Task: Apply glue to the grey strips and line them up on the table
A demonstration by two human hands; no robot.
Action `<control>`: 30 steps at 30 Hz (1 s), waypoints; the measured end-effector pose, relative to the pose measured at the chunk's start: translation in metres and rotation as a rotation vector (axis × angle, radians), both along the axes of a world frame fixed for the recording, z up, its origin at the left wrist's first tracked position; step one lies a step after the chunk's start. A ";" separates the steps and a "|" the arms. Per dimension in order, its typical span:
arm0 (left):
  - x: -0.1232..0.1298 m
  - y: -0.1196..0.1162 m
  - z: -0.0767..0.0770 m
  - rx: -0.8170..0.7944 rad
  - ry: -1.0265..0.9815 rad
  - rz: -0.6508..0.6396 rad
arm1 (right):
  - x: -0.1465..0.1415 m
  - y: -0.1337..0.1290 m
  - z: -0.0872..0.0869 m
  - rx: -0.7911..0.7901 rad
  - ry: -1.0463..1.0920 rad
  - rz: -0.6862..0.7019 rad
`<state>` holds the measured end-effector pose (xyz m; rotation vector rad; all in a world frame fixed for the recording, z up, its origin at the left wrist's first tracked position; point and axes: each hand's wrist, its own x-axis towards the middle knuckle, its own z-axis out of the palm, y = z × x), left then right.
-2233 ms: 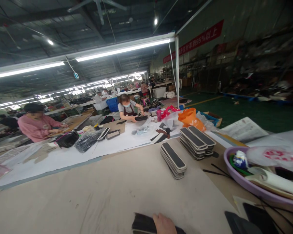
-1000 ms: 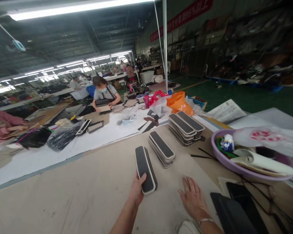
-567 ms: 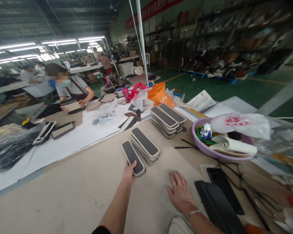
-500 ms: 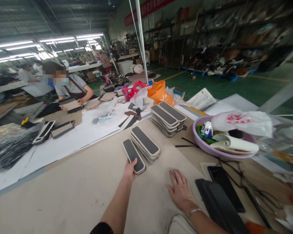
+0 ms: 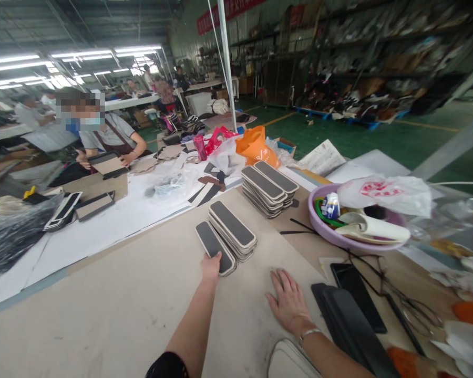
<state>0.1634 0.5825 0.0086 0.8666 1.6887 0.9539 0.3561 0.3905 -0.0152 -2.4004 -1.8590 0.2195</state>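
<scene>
My left hand (image 5: 212, 266) grips the near end of a short stack of long panels (image 5: 211, 239), dark grey with pale rims and rounded corners. Its thumb lies on top; the other fingers are mostly hidden. Close beside it stands a taller stack of the same panels (image 5: 233, 224). My right hand (image 5: 287, 299) rests palm down on the table with its fingers apart, holding nothing. To its right lie black moulded pieces (image 5: 350, 325). Below its wrist, light rounded pieces (image 5: 289, 359) show partly at the bottom edge.
Two more panel stacks (image 5: 264, 184) stand farther back. On the right are a purple basin (image 5: 319, 226) of odds and ends, a black phone (image 5: 358, 296) and scissors (image 5: 412, 310). An orange bag (image 5: 256, 147) sits behind. Across the table a masked person (image 5: 106, 136) holds a panel.
The camera view has shifted slightly. My left hand stays on the short stack, and my right hand stays flat on the table. The person opposite has changed their grip on their panel.
</scene>
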 end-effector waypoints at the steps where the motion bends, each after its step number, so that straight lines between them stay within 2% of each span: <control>1: 0.000 0.000 0.002 0.006 0.038 -0.006 | 0.000 0.000 0.000 0.000 0.002 0.004; 7: 0.002 -0.007 0.020 0.047 0.246 -0.055 | -0.001 0.000 0.006 -0.009 0.018 -0.011; 9: -0.003 -0.016 0.023 0.061 0.312 -0.074 | -0.001 -0.001 0.010 -0.029 0.032 -0.005; 11: -0.015 -0.036 0.023 0.109 0.374 -0.106 | 0.000 -0.001 0.012 -0.050 0.052 -0.001; 14: -0.048 -0.095 0.018 0.254 0.488 -0.184 | 0.002 -0.001 0.010 -0.070 0.074 0.008; 17: -0.093 -0.189 0.009 0.266 0.575 -0.272 | 0.003 -0.002 0.009 -0.058 0.076 0.016; 20: -0.135 -0.288 -0.007 0.244 0.653 -0.433 | 0.003 -0.003 0.008 -0.035 0.065 0.030; 22: -0.156 -0.338 -0.021 0.266 0.782 -0.503 | 0.003 -0.004 0.008 -0.022 0.052 0.028; 23: -0.163 -0.355 -0.028 0.281 0.833 -0.498 | 0.002 -0.004 0.008 -0.016 0.047 0.024; 25: -0.172 -0.374 -0.041 0.316 0.903 -0.469 | 0.001 -0.005 0.009 -0.007 0.039 0.022; 27: -0.177 -0.379 -0.050 0.353 0.938 -0.446 | 0.000 -0.006 0.011 -0.013 0.034 0.023; 30: -0.177 -0.375 -0.055 0.385 0.960 -0.454 | -0.001 -0.008 0.015 -0.037 0.060 0.009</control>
